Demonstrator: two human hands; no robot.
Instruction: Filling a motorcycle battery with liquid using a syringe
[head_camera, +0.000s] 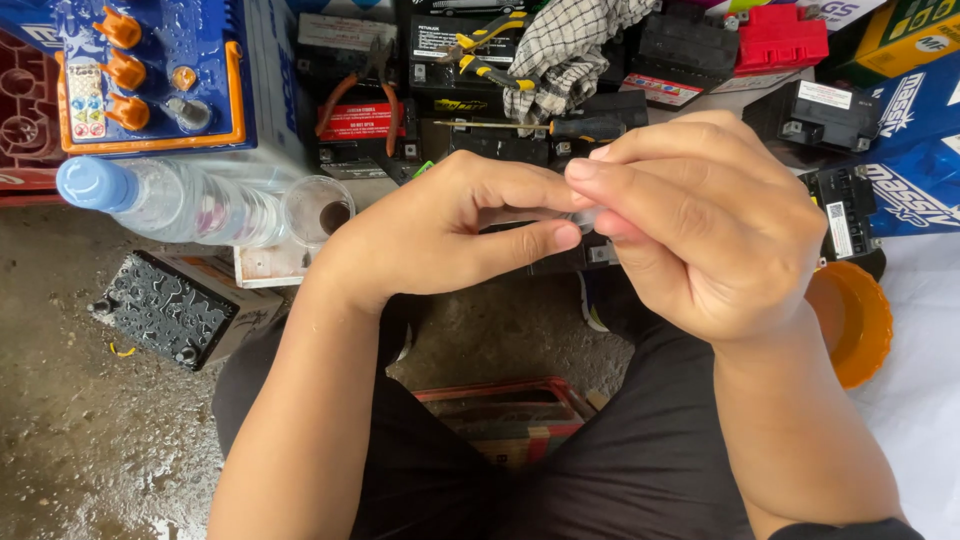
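Currently I see left hand and right hand both in a narrow pinch grip on a small clear piece, held above the lap; batteries, pliers, screwdriver lie untouched, so work looks mid-way.

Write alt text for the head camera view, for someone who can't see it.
Two bare hands, left hand and right hand, pinch a small clear object together above a wet concrete floor. Behind them lie a clear plastic water bottle, black batteries and orange-handled pliers.

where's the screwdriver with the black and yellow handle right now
The screwdriver lies across the black batteries at top centre, just beyond the left hand, under the checked cloth.
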